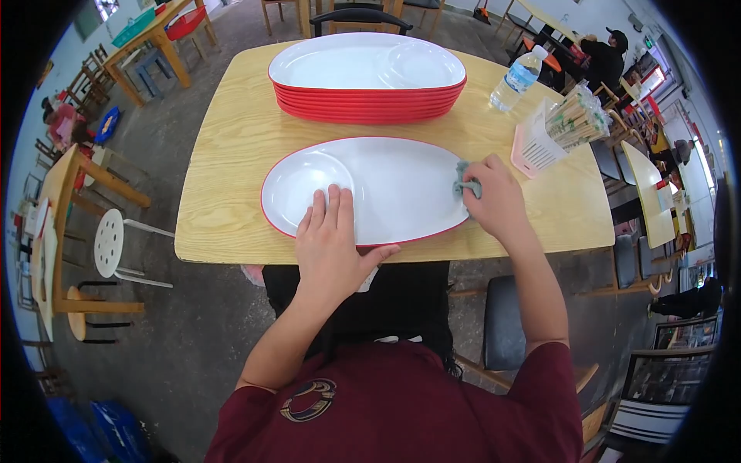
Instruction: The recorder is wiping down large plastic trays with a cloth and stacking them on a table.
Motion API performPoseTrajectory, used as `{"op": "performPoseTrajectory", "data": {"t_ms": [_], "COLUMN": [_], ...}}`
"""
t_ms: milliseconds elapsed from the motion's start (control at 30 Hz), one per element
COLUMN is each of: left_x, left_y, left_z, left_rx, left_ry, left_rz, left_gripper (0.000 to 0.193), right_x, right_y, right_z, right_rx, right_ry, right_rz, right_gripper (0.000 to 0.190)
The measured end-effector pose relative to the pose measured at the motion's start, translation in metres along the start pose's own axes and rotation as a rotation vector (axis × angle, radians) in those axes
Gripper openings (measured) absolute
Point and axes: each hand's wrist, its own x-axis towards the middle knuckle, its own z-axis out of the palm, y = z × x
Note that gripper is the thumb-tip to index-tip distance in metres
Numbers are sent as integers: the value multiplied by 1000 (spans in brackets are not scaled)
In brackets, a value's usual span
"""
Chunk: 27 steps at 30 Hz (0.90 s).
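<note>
An oval white plate [405,185] with a red rim lies before me on the wooden table, a round well at its left end. My left hand [330,237] is laid flat over that well, fingers inside the plate and thumb stretched out past its near rim. At the right end, my right hand [492,197] grips a bunched grey-green cloth [462,176] against the plate's rim. Part of the cloth is hidden under the fingers. Beyond the plate stands a stack of matching oval plates [367,104], white inside and red outside.
On the table [231,133], a water bottle [518,81] and a pinkish-white holder [535,142] of wrapped chopsticks [576,116] stand at right. A black chair [501,324] is near my right side, a white stool [110,243] at left. Other people sit farther off.
</note>
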Motion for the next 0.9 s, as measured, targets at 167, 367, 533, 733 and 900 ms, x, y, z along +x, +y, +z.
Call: {"op": "performPoseTrajectory", "data": {"t_ms": [167,367,533,733,900], "left_x": [1,-1,-2,-2,-2], "left_y": [3,-1,-5,-6,-5], "left_z": [1,-2,-5,-3,-4], "left_rx": [3,-2,-25,-16,-30], "left_ry": [-6,-9,-9,2,-7], "left_rz": [-21,9,29,28,23], "left_gripper": [116,116,117,117,118], "right_x": [27,45,31,18,29], "right_y": [10,53,37,20,12], "right_z": [16,5,-17,-1,6], "right_rx": [57,102,335,281,170], "right_ry": [67,371,308,-12,-26], "right_rz": [26,-7,154,-59,35], "right_gripper": [16,18,21,23,26]}}
